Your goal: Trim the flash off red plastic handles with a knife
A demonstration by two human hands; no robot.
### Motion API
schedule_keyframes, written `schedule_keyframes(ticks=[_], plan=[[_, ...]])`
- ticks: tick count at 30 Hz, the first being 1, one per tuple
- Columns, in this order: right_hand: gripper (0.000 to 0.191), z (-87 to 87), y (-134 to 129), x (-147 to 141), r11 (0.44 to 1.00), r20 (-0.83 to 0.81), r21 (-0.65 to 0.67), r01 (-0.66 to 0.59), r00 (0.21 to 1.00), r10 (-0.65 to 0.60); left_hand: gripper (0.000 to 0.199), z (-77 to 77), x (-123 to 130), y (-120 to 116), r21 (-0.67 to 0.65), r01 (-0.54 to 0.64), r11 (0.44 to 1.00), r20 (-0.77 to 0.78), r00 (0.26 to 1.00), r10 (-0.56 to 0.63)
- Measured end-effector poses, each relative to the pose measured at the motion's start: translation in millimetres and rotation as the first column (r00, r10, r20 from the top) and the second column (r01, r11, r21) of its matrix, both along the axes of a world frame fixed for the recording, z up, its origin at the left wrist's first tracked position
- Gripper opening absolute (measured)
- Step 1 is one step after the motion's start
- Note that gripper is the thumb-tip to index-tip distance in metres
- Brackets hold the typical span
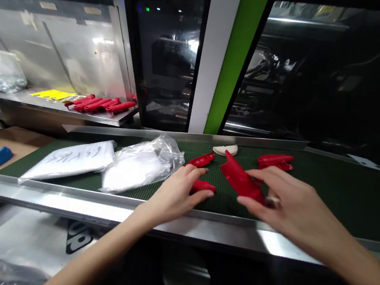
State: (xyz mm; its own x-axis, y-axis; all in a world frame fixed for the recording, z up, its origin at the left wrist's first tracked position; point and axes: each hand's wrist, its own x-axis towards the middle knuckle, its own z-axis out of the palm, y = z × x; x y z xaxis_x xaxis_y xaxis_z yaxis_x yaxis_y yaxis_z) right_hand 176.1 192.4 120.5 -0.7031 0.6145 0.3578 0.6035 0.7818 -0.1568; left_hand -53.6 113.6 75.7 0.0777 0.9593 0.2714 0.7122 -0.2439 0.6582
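above the dark green ribbed conveyor belt (pixel 329 198), the right hand (pixel 279 196) is clamped on a curved red plastic shell (pixel 238 178). the left hand (pixel 180 189) curls round another red plastic piece (pixel 202 187) at the belt — gripping or not, i cannot tell. a flat white packet (pixel 70 160) lies on the belt's left end.

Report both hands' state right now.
Left hand: at a red piece; whether gripping cannot be told.
Right hand: closed, holding another red piece.
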Motion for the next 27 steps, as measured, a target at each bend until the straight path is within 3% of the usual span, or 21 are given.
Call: schedule_keyframes(ticks=[1,2,3,4,5,6,8,10,12,15,19,23,27], plan=[[0.038,-1.7,-19.7,-2.0,0.999,-0.102,-0.022,-0.049,0.994,0.046,0.046,2.4,10.1,-15.8,-0.01,-0.027,1.0,0.171,0.985,0.028],[0.033,-4.8,-39.8,-5.9,0.995,-0.187,-0.056,-0.083,0.98,0.071,0.045,4.0,21.2,-32.5,-0.052,-0.01,0.999,0.507,0.861,0.035],[0.028,-9.2,-59.1,-11.2,0.99,-0.249,-0.079,-0.116,0.964,0.092,0.045,4.5,32.2,-49.3,-0.117,0.007,0.993,0.765,0.638,0.086],[0.026,-14.4,-76.9,-17.1,0.987,-0.294,-0.087,-0.136,0.95,0.105,0.047,4.0,41.9,-65.3,-0.15,0.015,0.989,0.892,0.433,0.129],[0.028,-19.8,-92.5,-22.9,0.98,-0.319,-0.116,-0.164,0.94,0.12,0.048,2.7,49.5,-79.7,-0.199,0.004,0.98,0.949,0.249,0.192],[0.031,-24.9,-105.4,-27.8,0.965,-0.338,-0.16,-0.21,0.93,0.146,0.048,0.7,54.2,-92.2,-0.262,-0.008,0.965,0.957,0.125,0.261],[0.033,-33.3,-122.3,-33.2,0.894,-0.362,-0.317,-0.316,0.912,0.193,0.046,-3.9,55.3,-111.8,-0.381,-0.032,0.924,0.925,-0.006,0.381],[0.03,-39.2,-128.8,-32.2,0.786,-0.366,-0.505,-0.355,0.913,0.177,0.041,-9.1,49.4,-126.7,-0.448,-0.026,0.894,0.892,-0.076,0.445],[0.031,-44.5,-128.9,-27.7,0.732,-0.344,-0.61,-0.304,0.933,0.101,0.033,-15.8,43.5,-140.3,-0.465,0.013,0.885,0.875,-0.145,0.462],[0.034,-53.3,-128.0,-23.3,0.773,-0.372,-0.561,-0.297,0.924,0.085,0.017,-28.8,44.2,-159.8,-0.452,0.089,0.888,0.867,-0.193,0.46],[0.034,-60.4,-137.1,-28.4,0.844,-0.406,-0.312,-0.437,0.864,0.298,0.019,-42.3,56.0,-178.8,-0.322,0.067,0.944,0.926,-0.187,0.329],[0.04,-59.1,-149.7,-36.2,0.878,-0.384,-0.139,-0.458,0.842,0.379,0.016,-43.0,61.4,-188.5,-0.242,0.042,0.969,0.95,-0.196,0.245],[0.038,-55.0,-156.0,-39.3,0.886,-0.358,-0.071,-0.459,0.84,0.407,0.018,-45.2,62.0,-192.9,-0.194,0.03,0.981,0.961,-0.196,0.196]])
